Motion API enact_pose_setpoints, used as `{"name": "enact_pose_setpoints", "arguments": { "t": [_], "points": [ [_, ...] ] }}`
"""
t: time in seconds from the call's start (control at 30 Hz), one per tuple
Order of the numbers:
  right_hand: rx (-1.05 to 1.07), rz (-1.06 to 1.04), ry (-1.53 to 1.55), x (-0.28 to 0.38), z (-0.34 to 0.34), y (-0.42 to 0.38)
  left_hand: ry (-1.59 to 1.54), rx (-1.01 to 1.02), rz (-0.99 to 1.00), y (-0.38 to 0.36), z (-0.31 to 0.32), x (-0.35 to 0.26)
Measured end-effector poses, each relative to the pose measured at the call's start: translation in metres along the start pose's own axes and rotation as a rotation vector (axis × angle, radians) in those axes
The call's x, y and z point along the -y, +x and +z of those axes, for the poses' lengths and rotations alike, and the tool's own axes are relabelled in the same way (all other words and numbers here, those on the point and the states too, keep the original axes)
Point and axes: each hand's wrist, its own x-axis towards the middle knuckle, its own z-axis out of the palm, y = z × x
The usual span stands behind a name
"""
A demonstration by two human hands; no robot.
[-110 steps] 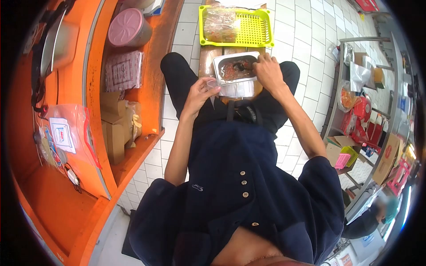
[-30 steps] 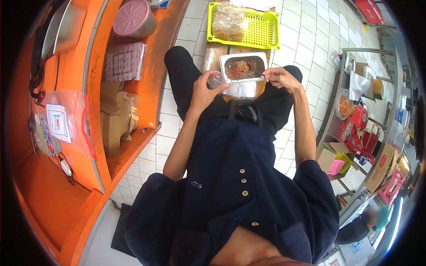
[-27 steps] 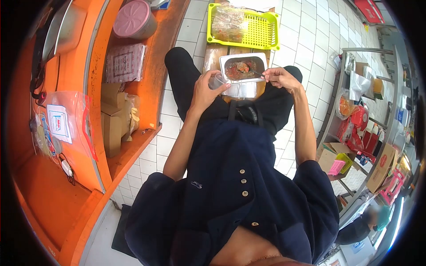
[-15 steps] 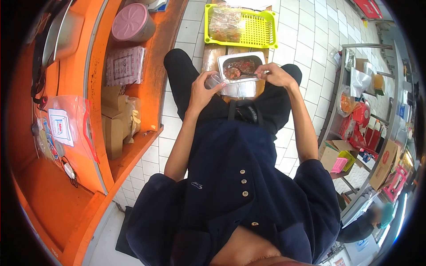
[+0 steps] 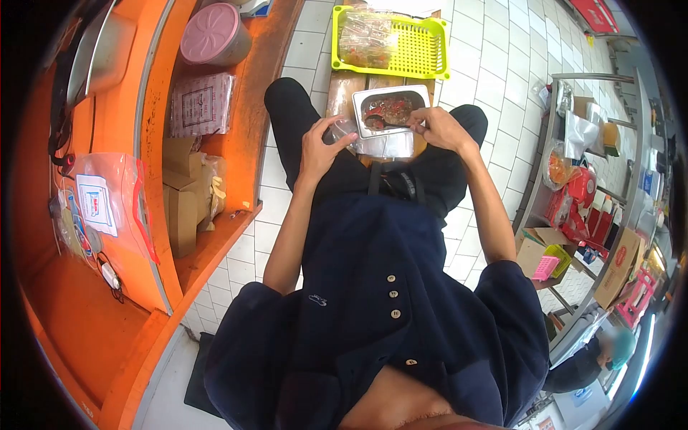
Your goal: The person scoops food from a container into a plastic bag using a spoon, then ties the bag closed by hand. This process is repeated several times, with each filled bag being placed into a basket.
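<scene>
My left hand (image 5: 320, 148) is curled around a small clear plastic cup (image 5: 344, 131), holding it by the near-left corner of a rectangular metal pan (image 5: 393, 91). Inside the pan is a chunky red sauce (image 5: 396, 109), with red and pale bits. My right hand (image 5: 443, 129), at the pan's right side, pinches the handle of a spoon (image 5: 394, 127). The spoon's dark bowl end lies low in the sauce near the pan's front wall. Whether the cup holds anything is hard to make out.
Beyond the pan, a lime-green plastic basket (image 5: 423, 72) holds clear plastic packs (image 5: 364, 39). Orange shelving (image 5: 233, 150) with a pink-lidded tub (image 5: 209, 34) and cardboard boxes (image 5: 183, 215) stands left. A loaded metal rack (image 5: 552, 143) is at right. Another person (image 5: 584, 365) is at lower right.
The spoon has come nearer the pan's front wall and deeper into the sauce, with my right hand shifting slightly down. My left hand and the cup have moved slightly left.
</scene>
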Motion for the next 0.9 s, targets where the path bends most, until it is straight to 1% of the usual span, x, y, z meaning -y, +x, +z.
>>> {"name": "enact_pose_setpoints", "arguments": {
  "t": [0.07, 0.1, 0.13, 0.17, 0.2, 0.27, 0.3, 0.37, 0.4, 0.43, 0.5, 0.6, 0.73, 0.8, 0.83, 0.87, 0.9],
  "points": [
    [0.086, 0.064, 0.097, -0.005, -0.002, 0.006, -0.003, 0.000, 0.001, 0.001, 0.000, -0.002],
    [0.082, 0.064, 0.097, -0.020, 0.001, 0.010, 0.007, -0.019, 0.054, 0.003, 0.001, -0.002],
    [0.102, 0.052, 0.196, -0.043, 0.006, 0.013, 0.018, -0.039, 0.108, 0.004, 0.002, -0.002],
    [0.124, 0.038, 0.296, -0.054, 0.009, 0.016, 0.021, -0.041, 0.111, 0.007, 0.002, -0.005],
    [0.123, 0.033, 0.295, -0.049, 0.004, 0.016, 0.058, -0.035, 0.131, 0.009, 0.001, -0.009],
    [0.141, 0.203, 0.426, -0.028, -0.018, 0.009, 0.095, -0.032, 0.151, 0.014, 0.001, -0.014],
    [0.139, 0.201, 0.426, -0.027, -0.024, 0.008, 0.149, -0.017, 0.158, 0.017, 0.002, -0.015],
    [0.209, 0.265, 0.502, -0.028, -0.037, 0.003, 0.203, 0.004, 0.171, 0.026, 0.003, -0.016],
    [0.193, 0.272, 0.572, -0.026, -0.041, 0.001, 0.254, 0.048, 0.167, 0.030, 0.003, -0.014],
    [0.187, 0.273, 0.575, -0.028, -0.044, -0.001, 0.306, 0.092, 0.163, 0.034, 0.004, -0.013],
    [0.209, 0.202, 0.686, -0.034, -0.053, -0.002, 0.300, 0.133, 0.149, 0.042, 0.007, -0.015],
    [0.194, 0.164, 0.747, -0.033, -0.060, -0.006, 0.251, 0.215, 0.119, 0.049, 0.012, -0.022],
    [0.205, 0.198, 0.662, -0.016, -0.074, -0.010, 0.147, 0.313, 0.108, 0.054, 0.015, -0.036],
    [0.303, 0.188, 0.597, -0.014, -0.079, -0.006, 0.143, 0.348, 0.125, 0.056, 0.018, -0.039],
    [0.297, 0.191, 0.603, -0.014, -0.080, -0.004, 0.136, 0.379, 0.138, 0.057, 0.020, -0.040],
    [0.314, 0.168, 0.515, -0.014, -0.080, 0.000, 0.138, 0.388, 0.140, 0.058, 0.022, -0.041],
    [0.331, 0.145, 0.425, -0.009, -0.081, 0.001, 0.155, 0.425, 0.198, 0.060, 0.024, -0.045]
  ]
}}
